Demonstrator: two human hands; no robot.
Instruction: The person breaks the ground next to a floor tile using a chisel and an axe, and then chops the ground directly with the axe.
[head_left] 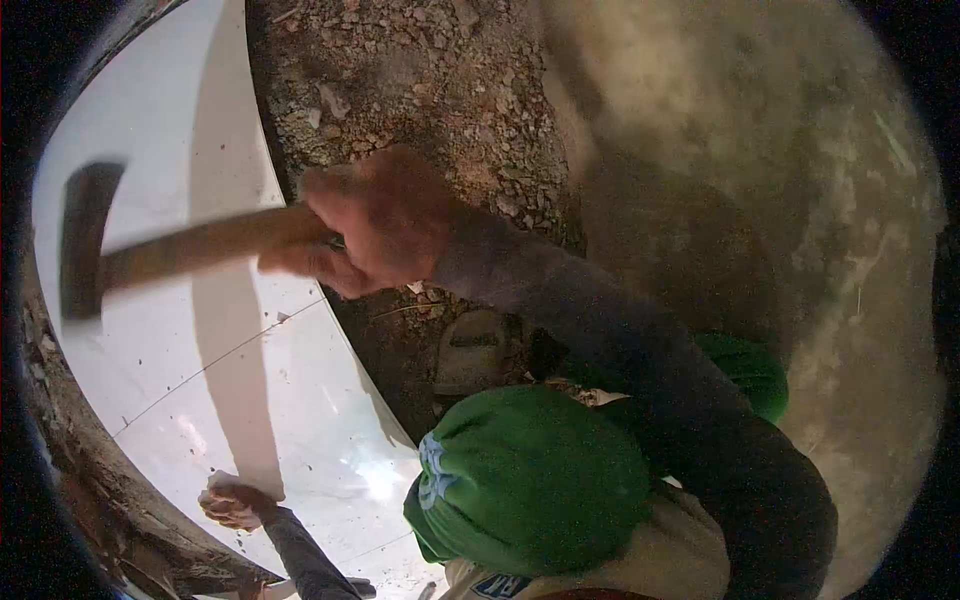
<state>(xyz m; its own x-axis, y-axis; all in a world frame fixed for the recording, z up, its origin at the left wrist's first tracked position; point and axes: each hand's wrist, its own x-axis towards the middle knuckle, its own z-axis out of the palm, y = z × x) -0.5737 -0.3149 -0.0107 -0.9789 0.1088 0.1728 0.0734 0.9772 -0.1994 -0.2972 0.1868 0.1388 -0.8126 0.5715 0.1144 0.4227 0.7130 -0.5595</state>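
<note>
My right hand (385,225) is wrapped round the wooden handle of a hammer (195,247). The hammer's dark head is raised over the white tiles (310,370) and slightly blurred. Farther down at the left, my left hand (238,504) rests on the tile surface with its fingers curled; whether something small is in them I cannot make out. A long shadow crosses the tiles between the hammer and my left hand. Thin joint lines and scattered specks of dirt show on the tiles.
Loose soil and stones (420,90) border the tiles' curved-looking edge. A smooth, stained concrete surface (840,250) lies to the right. My green-clothed knee (530,480) and a sandalled foot (472,355) are close below. A dark tool end (362,588) shows at the bottom.
</note>
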